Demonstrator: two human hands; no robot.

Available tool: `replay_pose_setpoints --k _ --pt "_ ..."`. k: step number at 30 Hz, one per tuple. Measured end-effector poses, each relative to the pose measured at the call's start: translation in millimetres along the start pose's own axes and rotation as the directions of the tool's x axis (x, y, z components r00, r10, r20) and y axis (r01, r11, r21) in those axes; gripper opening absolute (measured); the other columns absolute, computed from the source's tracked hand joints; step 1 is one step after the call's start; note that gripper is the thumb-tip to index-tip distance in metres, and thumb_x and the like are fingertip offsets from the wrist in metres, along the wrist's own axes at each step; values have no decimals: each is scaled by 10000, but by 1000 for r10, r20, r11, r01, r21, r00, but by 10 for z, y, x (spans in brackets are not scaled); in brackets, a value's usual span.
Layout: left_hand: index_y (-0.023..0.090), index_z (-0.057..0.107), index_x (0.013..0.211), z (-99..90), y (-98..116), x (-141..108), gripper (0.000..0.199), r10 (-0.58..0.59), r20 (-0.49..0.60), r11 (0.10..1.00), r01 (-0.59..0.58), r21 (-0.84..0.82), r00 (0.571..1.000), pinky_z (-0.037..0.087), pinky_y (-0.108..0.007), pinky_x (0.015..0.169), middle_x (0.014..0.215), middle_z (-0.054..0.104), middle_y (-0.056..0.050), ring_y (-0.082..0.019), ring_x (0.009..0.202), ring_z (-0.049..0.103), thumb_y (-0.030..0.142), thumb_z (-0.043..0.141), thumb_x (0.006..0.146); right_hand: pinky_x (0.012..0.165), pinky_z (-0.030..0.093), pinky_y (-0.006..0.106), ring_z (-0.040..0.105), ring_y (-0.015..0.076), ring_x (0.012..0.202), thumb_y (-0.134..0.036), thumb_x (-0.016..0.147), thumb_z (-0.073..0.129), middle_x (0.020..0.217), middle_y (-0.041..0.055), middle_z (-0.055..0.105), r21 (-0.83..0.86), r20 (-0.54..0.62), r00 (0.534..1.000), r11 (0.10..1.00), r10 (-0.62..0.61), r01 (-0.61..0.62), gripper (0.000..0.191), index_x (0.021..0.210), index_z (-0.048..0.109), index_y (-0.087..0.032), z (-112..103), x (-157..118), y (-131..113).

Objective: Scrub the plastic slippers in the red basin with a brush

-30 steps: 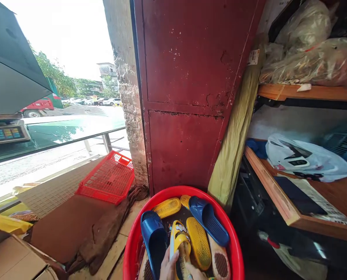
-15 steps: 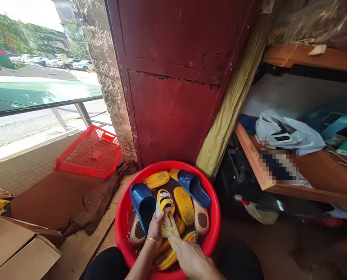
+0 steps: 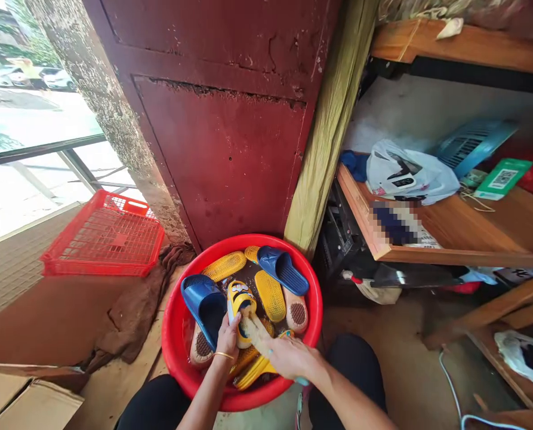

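My left hand [image 3: 227, 337] is closed around the side of a yellow slipper [image 3: 240, 291] with a white cartoon figure on its strap, holding it tilted over a red basin [image 3: 170, 352]. In my right hand [image 3: 290, 356] is a pale-bristled scrub brush [image 3: 258, 335]; its bristles lie on the slipper's footbed, and a teal handle end shows below the hand. Around them in the basin are a blue slipper [image 3: 201, 301] at left, another blue slipper [image 3: 285, 272] at upper right, several yellow slippers [image 3: 270, 295] and beige shoes with brown soles [image 3: 296, 315]. Dark water shows between them.
A red plastic crate [image 3: 109, 236] rests on cardboard at left, beside a brown cloth [image 3: 136, 316]. Behind the basin stands a dark red door [image 3: 221, 161]. On the right a wooden shelf [image 3: 463, 257] carries a plastic bag [image 3: 409, 170] and a green box [image 3: 503, 179]. My knees flank the basin.
The view has swung to the right, showing more of the shelf and floor there. The brush bristles have shifted over the slipper's footbed; both hands keep their hold.
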State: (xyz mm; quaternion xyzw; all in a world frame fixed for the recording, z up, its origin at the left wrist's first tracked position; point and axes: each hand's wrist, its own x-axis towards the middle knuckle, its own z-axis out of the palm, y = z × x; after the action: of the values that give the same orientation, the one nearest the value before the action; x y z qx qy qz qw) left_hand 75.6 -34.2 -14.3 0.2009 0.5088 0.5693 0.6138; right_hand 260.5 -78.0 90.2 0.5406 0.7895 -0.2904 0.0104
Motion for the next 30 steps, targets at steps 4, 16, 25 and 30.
replay_pose_setpoints --k 4,16,25,30 --pt "138 467 1432 -39 -7 68 701 140 -69 908 -100 408 988 514 -408 1032 1341 656 -164 -299 1213 647 477 631 841 674 507 271 722 213 728 -214 853 487 868 3 783 200 39 999 980 -5 -3 452 1208 733 -346 -289 -364 313" --pt "202 611 1317 86 1031 775 403 292 406 -375 -287 881 866 424 -367 1094 1336 667 -138 -246 1273 591 264 413 972 397 384 176 481 93 356 -219 858 513 530 -72 566 577 266 963 795 35 -188 627 1483 527 -258 -285 351 803" --pt "145 362 1540 366 1204 1964 879 133 196 -499 -105 860 972 386 -578 1029 1471 496 -290 -438 1337 496 194 655 713 367 386 184 496 97 345 -232 873 498 584 -45 641 783 238 966 569 99 -251 671 1537 432 -162 -91 587 1119" --pt "146 257 1568 210 1173 2101 891 129 179 -404 -113 908 975 442 -543 945 1371 531 -262 -425 1247 552 316 587 758 369 376 158 493 77 340 -183 848 525 581 -66 631 748 268 959 608 87 -264 674 1517 477 -254 -123 636 1079"
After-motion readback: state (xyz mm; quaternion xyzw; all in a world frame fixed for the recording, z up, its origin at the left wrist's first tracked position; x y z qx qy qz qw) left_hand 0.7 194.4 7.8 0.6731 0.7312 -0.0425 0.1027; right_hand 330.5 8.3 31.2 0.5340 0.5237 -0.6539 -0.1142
